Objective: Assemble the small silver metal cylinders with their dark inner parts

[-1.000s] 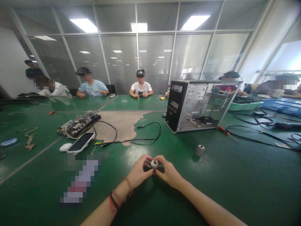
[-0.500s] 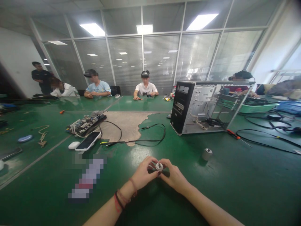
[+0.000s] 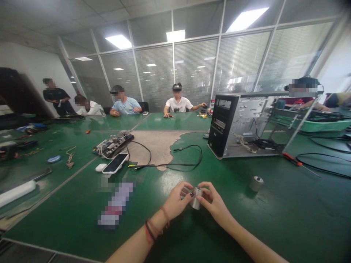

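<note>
Between my hands is a small silver metal cylinder [image 3: 195, 204] with a short dark stub on its top end. The fingertips of my left hand [image 3: 177, 200] pinch its left side near the top. From the other side, the thumb and fingers of my right hand [image 3: 214, 201] hold it too. Its lower side shows below my fingers; part of the top is covered by them. A second, similar metal cylinder [image 3: 256, 184] stands upright on the green table [image 3: 287, 219], to the right of my right hand and apart from it.
An opened computer case [image 3: 222, 126] stands beyond my right hand, with a screwdriver [image 3: 297, 160] beside it. A white-cased phone [image 3: 116, 163], a circuit assembly [image 3: 113, 143] and a black cable [image 3: 196, 166] lie ahead to the left. Several people sit across the table.
The held cylinder has tipped, so its side now shows rather than mainly its top. The view has swung left. A person opposite has stretched an arm out sideways.
</note>
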Demonstrator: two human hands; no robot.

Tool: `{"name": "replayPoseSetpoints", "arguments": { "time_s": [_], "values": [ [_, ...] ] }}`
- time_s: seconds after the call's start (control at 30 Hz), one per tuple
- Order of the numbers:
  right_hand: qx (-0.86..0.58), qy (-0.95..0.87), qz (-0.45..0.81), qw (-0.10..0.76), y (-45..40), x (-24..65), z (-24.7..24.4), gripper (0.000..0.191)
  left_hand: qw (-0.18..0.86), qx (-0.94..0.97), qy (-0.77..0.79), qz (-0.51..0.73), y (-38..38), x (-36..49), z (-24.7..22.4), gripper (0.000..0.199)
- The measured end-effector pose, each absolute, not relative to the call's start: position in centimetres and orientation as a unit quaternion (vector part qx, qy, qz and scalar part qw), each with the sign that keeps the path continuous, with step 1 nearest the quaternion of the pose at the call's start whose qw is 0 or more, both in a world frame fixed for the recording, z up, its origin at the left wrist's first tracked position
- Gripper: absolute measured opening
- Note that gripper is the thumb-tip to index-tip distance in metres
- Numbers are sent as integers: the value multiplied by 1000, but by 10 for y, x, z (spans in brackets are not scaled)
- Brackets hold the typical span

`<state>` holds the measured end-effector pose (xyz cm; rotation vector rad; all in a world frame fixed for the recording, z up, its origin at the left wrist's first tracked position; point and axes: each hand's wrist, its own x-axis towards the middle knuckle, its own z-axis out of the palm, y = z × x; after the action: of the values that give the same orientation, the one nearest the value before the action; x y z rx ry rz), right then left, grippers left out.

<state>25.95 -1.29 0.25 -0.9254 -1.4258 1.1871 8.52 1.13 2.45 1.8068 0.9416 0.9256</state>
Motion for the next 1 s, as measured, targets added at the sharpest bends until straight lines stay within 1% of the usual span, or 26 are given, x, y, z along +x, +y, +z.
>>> {"name": "replayPoseSetpoints", "arguments": {
  "time_s": [0.17,0.23,0.37,0.67,0.87,1.0],
  "values": [
    [-369,-493,602,509,-7,259,-1,43,431,719,393,378,13,84,24,18],
    [-376,-454,634,501,-7,259,-2,45,429,715,399,380,14,84,23,17],
    [-399,-397,669,485,-11,258,2,39,433,705,416,377,15,85,24,16],
    [-388,-242,768,449,-13,262,10,26,449,689,426,376,17,86,20,17],
    [-386,-173,780,461,-7,265,5,22,449,687,428,379,18,86,19,18],
    [-377,-161,788,459,-6,266,5,23,455,684,427,378,18,86,18,19]
  ]
}}
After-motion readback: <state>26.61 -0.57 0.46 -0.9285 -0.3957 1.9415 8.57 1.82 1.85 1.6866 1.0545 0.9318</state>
